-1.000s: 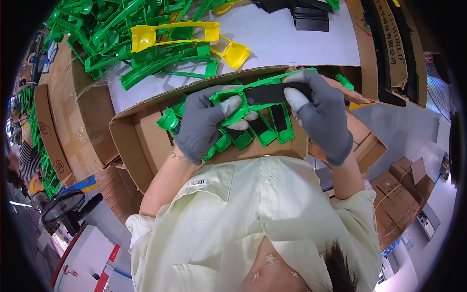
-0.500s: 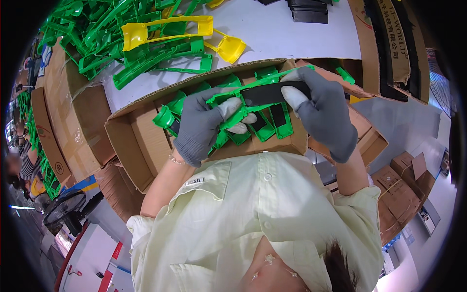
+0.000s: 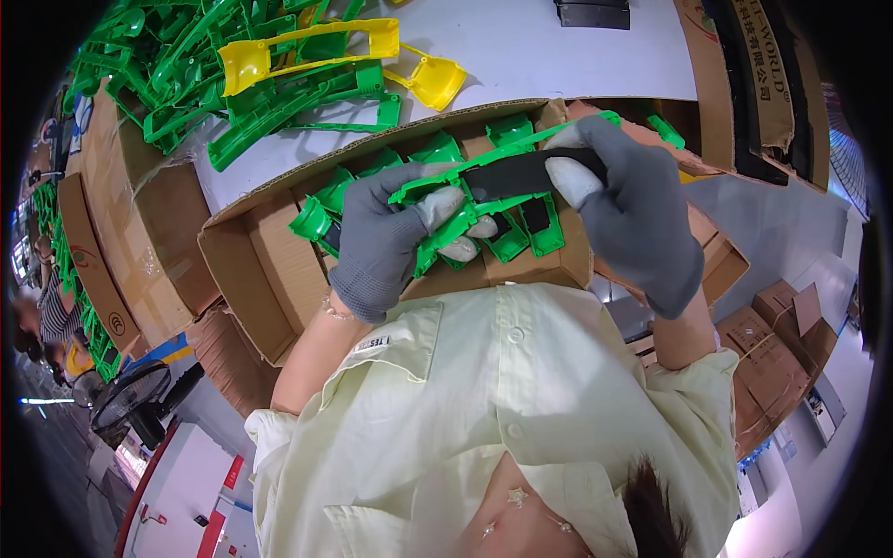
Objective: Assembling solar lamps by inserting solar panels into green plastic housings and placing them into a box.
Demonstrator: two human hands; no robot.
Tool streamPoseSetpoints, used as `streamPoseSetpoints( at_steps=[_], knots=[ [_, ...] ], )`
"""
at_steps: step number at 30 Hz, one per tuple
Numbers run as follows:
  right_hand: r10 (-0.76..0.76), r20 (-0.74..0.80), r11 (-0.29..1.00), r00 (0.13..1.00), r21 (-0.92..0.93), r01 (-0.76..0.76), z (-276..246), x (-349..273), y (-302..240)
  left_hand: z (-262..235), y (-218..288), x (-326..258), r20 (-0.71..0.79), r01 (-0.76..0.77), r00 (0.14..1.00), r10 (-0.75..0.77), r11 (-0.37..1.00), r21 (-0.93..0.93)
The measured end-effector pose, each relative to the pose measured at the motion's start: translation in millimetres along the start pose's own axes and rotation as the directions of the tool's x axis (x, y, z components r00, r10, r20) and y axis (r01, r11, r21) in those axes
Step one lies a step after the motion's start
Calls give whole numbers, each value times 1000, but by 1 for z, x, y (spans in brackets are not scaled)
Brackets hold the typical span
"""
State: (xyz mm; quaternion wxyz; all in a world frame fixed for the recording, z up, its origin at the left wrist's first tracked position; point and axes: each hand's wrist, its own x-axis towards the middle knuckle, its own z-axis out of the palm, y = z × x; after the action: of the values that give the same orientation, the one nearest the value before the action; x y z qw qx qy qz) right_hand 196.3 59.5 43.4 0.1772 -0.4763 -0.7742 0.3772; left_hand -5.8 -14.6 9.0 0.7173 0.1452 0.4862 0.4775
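My left hand (image 3: 386,232), in a grey glove with pale fingertips, is closed on a green plastic frame (image 3: 448,227). A flat black strip (image 3: 507,177) lies lengthwise along the frame. My gloved right hand (image 3: 637,209) pinches the strip's right end, thumb on top and fingers behind, by the frame's far right tip. Both hands are above an open cardboard box (image 3: 270,284). Inside it sit several green plastic parts (image 3: 542,226), some with black pieces in them. My hands partly hide these.
Green plastic frames (image 3: 298,102) are heaped on the white table (image 3: 530,70) at the far left, with yellow frames (image 3: 312,51) on top. A stack of black strips (image 3: 593,13) lies at the back. Cartons (image 3: 763,344) stand right, a fan (image 3: 135,395) lower left.
My right hand has shifted slightly right and down, still pinching the black strip. My left hand keeps its grip on the green frame. The whole view has tilted a little.
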Motion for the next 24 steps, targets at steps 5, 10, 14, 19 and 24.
streamPoseSetpoints(
  at_steps=[5, 10, 14, 19, 24],
  knots=[
    [56, 50, 998, 997, 24, -58, 1, 2, -1, 1, 0, 0, -4, 1, 1000, -1, 1000, -6],
    [28, 82, 998, 996, -50, -24, 1, -1, 2, 4, 1, -1, -71, 13, 997, -8, 997, 74],
    [-45, 33, 998, 998, -38, 46, -6, -2, 0, 5, 2, -1, -42, 14, 999, -13, 999, 34],
    [-115, -61, 992, 992, -57, 111, -3, -3, 6, 5, 3, -1, -75, 5, 997, 0, 998, 70],
    [-74, 2, 995, 997, -68, 74, -6, -9, 1, 5, 0, -1, -27, 47, 999, -46, 998, 36]
  ],
)
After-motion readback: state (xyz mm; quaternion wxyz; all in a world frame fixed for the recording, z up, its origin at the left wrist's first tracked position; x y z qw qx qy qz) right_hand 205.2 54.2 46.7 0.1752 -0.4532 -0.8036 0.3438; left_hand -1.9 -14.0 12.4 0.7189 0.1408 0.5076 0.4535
